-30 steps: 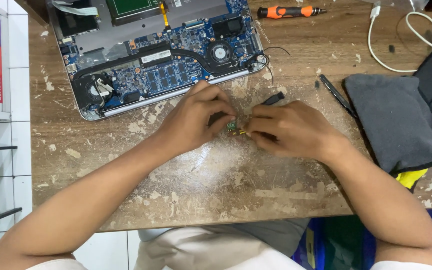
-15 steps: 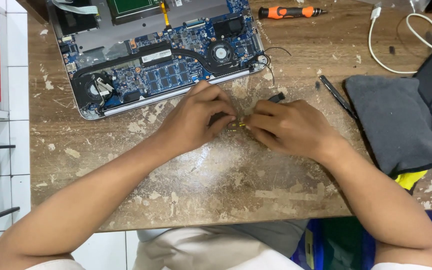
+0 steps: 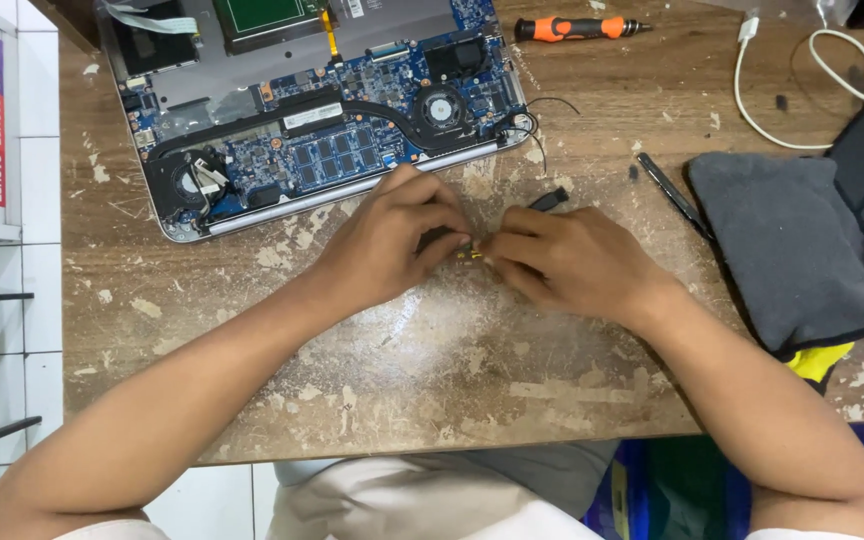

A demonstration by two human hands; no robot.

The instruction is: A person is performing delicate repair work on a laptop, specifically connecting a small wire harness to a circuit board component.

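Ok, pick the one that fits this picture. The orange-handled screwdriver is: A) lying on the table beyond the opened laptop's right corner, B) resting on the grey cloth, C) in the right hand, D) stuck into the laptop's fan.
A: the orange-handled screwdriver lies flat on the wooden table at the far edge, just right of the opened laptop, while the left hand and right hand pinch a small part together.

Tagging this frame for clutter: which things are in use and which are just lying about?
In use:
- left hand and right hand, pinching a small gold-coloured part
- opened laptop, nearest the hands

Lying about:
- orange screwdriver
- black pen-like tool
- grey cloth
- white cable
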